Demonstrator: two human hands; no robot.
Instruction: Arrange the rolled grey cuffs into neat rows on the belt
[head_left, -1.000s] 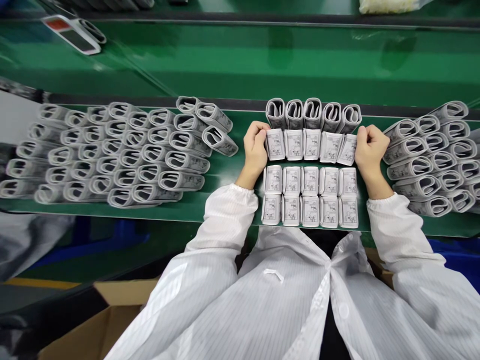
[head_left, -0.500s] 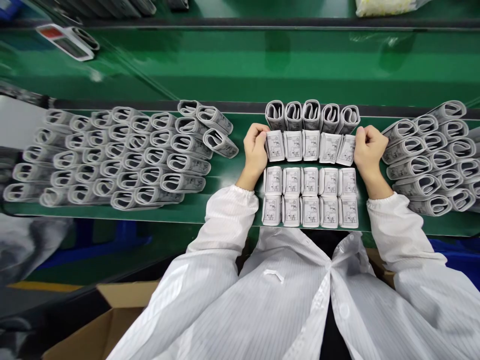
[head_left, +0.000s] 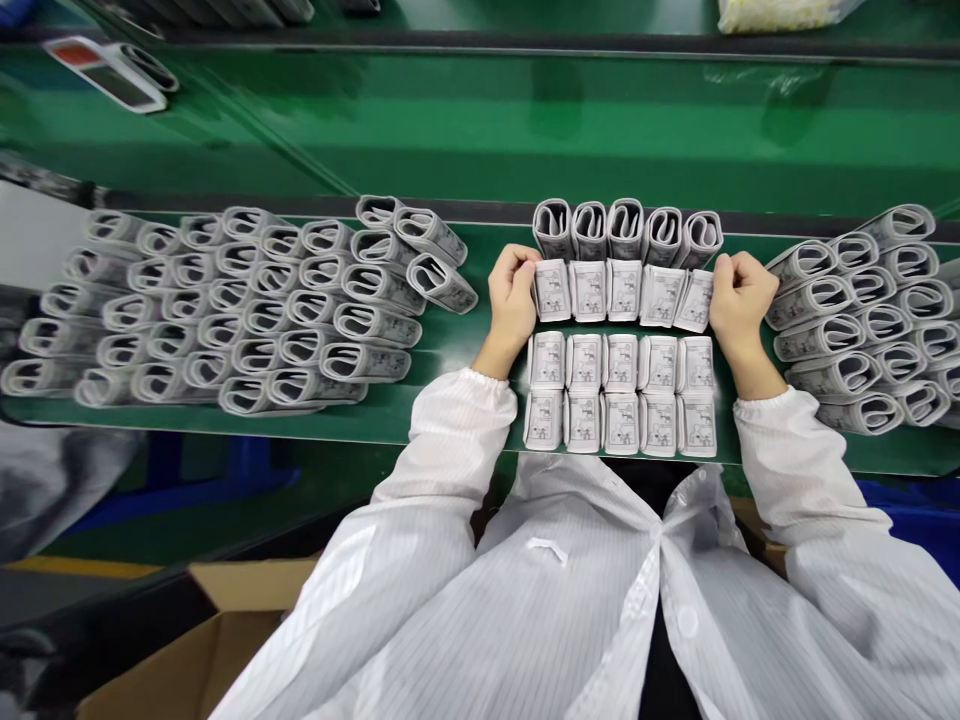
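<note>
Rolled grey cuffs with printed drawings stand in rows on the green bench before me. My left hand [head_left: 514, 300] is closed, its thumb and forefinger against the left end of a row of rolled cuffs [head_left: 624, 291]. At that row's right end, my right hand [head_left: 742, 298] is closed too, with its knuckles against the last cuff. Between them the row is squeezed together; the curled fingertips are hidden. Behind it stands another row of cuffs [head_left: 625, 232], open folds showing. Two more rows of cuffs [head_left: 621, 392] lie nearer my body, printed faces up.
A large group of rolled cuffs [head_left: 225, 305] covers the bench on the left, and another group [head_left: 862, 320] is at the right. On the green surface beyond lies a white device with a display [head_left: 109, 75]. An open cardboard box [head_left: 187, 640] sits below at lower left.
The view has shifted very slightly. Both hands stay closed at the two ends of the same row, and the cuffs keep their arrangement.
</note>
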